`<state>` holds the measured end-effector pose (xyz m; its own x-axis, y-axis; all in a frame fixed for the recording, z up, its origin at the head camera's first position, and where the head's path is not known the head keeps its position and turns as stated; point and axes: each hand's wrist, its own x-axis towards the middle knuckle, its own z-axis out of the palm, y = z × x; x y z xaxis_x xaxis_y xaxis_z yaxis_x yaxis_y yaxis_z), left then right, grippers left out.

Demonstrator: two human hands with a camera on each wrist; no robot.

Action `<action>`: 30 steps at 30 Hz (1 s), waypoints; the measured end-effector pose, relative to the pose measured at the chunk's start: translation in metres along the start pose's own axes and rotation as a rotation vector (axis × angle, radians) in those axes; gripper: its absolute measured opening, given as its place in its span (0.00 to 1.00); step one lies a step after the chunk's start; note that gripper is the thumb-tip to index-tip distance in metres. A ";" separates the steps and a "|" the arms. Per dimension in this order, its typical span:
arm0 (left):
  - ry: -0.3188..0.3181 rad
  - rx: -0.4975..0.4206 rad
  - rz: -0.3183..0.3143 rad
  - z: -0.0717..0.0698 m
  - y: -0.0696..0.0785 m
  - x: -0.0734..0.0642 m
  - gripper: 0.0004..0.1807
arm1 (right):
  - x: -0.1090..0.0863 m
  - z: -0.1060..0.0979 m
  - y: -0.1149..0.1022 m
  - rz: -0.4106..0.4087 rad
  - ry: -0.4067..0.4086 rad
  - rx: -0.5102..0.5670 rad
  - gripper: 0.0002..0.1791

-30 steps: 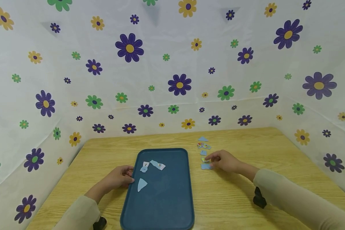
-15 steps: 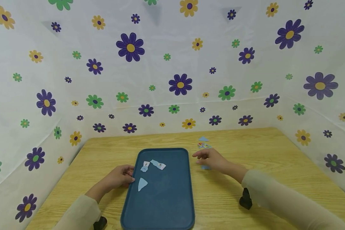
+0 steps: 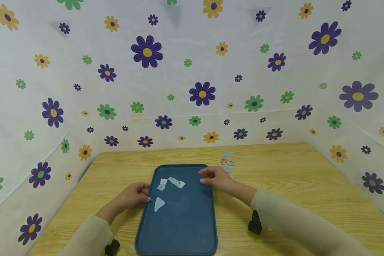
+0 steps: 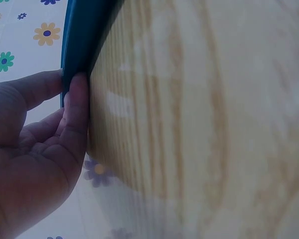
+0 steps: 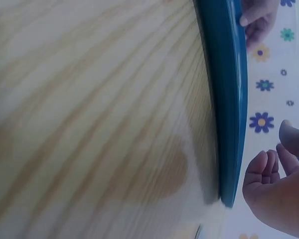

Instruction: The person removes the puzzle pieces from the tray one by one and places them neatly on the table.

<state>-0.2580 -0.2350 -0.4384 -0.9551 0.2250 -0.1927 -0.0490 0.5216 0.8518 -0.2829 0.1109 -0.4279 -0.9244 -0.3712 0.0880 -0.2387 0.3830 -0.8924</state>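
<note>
My left hand (image 3: 135, 196) grips the left rim of a dark blue tray (image 3: 179, 227), thumb above and fingers against its side. The left wrist view shows that hand (image 4: 45, 134) pinching the rim (image 4: 82, 40). Over the tray's upper right edge hovers my right hand (image 3: 220, 179), fingers loosely bent and thumb apart, with no piece visible between them; the right wrist view shows the same hand (image 5: 279, 181) beyond the rim (image 5: 229, 99). Three flat pieces lie on the tray: a blue-and-white piece (image 3: 162, 184), a longer light-blue strip (image 3: 176, 182) and a pale-blue pointed piece (image 3: 159, 204).
Right of the tray, on the wooden table (image 3: 284, 188), stand pieces in a column: a blue triangle (image 3: 227, 154), a colourful strip (image 3: 228, 162), a small blue piece (image 3: 228, 170) and one partly covered by my right hand. A flower-printed white sheet (image 3: 166, 81) encloses the back and sides.
My right hand has moved left from the column of pieces to over the tray's right edge. The left hand keeps its hold on the tray, and the pieces on the tray have not moved.
</note>
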 end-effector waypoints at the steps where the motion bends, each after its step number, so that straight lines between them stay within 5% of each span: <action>1: -0.001 -0.003 0.000 0.000 0.000 0.000 0.26 | 0.001 0.004 -0.001 0.000 0.004 -0.003 0.18; 14: 0.001 -0.001 0.009 0.001 -0.005 -0.002 0.27 | 0.020 0.050 -0.015 0.007 0.002 -0.093 0.19; 30: -0.019 -0.009 0.040 -0.001 -0.011 -0.004 0.28 | 0.036 0.080 -0.022 0.024 -0.019 -0.254 0.21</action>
<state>-0.2542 -0.2424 -0.4469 -0.9506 0.2609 -0.1679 -0.0139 0.5048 0.8631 -0.2876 0.0214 -0.4409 -0.9253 -0.3747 0.0575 -0.2862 0.5910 -0.7542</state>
